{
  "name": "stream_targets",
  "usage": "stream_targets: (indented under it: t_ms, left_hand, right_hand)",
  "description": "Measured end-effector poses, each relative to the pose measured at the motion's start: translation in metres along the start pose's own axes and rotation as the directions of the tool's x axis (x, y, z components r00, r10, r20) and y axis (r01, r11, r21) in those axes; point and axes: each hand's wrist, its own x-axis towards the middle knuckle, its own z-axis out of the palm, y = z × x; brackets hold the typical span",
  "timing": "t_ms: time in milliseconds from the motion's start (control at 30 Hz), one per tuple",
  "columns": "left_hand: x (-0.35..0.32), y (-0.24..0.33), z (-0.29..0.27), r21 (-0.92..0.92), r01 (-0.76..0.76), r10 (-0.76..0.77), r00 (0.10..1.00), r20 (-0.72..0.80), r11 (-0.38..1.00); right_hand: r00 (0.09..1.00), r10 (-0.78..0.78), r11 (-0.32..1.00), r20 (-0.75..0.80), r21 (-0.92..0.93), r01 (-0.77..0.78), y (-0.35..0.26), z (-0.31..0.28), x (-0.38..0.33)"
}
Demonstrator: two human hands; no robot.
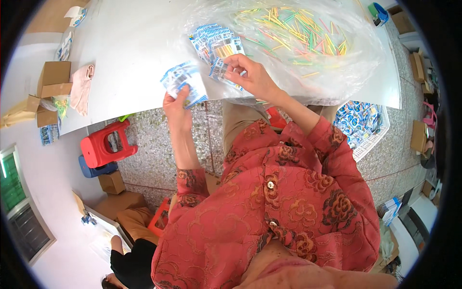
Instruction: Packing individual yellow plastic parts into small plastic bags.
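Observation:
My left hand [177, 110] is closed on a fanned stack of blue-and-white printed cards [179, 73], thumb on top, at the table's near edge. To its right, my right hand [256, 80] pinches one small blue-and-white card [219, 69] between thumb and fingers. Just beyond that card lies a pile of similar blue-and-white packs [216, 39]; thin yellow sticks show on one of them. Many thin sticks [308, 36] in yellow, green and pink lie loose on a clear plastic bag [358, 72] at the far right.
The white table [125, 53] carries a folded pink cloth [83, 86] and open cardboard boxes [53, 79] at its left. A white basket [373, 139] of blue packs stands below right. A red stool [108, 145] is on the floor, and another person [134, 265] sits lower left.

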Motion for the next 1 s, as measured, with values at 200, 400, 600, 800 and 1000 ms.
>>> stream_targets:
  t_ms: [200, 400, 600, 800, 1000]
  left_hand:
    - [-0.028, -0.023, 0.045, 0.152, 0.012, -0.050, 0.968, 0.245, 0.988]
    - [-0.032, -0.023, 0.070, 0.267, 0.183, -0.284, 0.865, 0.413, 0.946]
    - [-0.041, -0.031, 0.095, 0.172, 0.370, -0.404, 0.759, 0.510, 0.913]
    - [-0.043, -0.033, 0.111, 0.183, 0.236, -0.296, 0.823, 0.485, 0.954]
    - [-0.039, -0.040, 0.113, 0.324, 0.071, -0.225, 0.855, 0.468, 0.943]
  right_hand:
    - [0.992, -0.012, 0.994, 0.124, 0.109, -0.002, -0.026, -0.014, 0.007]
    - [0.977, -0.003, 0.999, 0.212, 0.039, -0.005, -0.036, -0.049, 0.001]
    - [0.946, 0.128, 0.985, 0.299, 0.072, -0.156, -0.056, -0.066, -0.008]
    - [0.990, 0.084, 0.996, 0.117, 0.019, -0.087, -0.055, -0.081, -0.017]
    - [0.988, -0.009, 0.896, 0.156, -0.438, 0.078, -0.042, -0.094, -0.020]
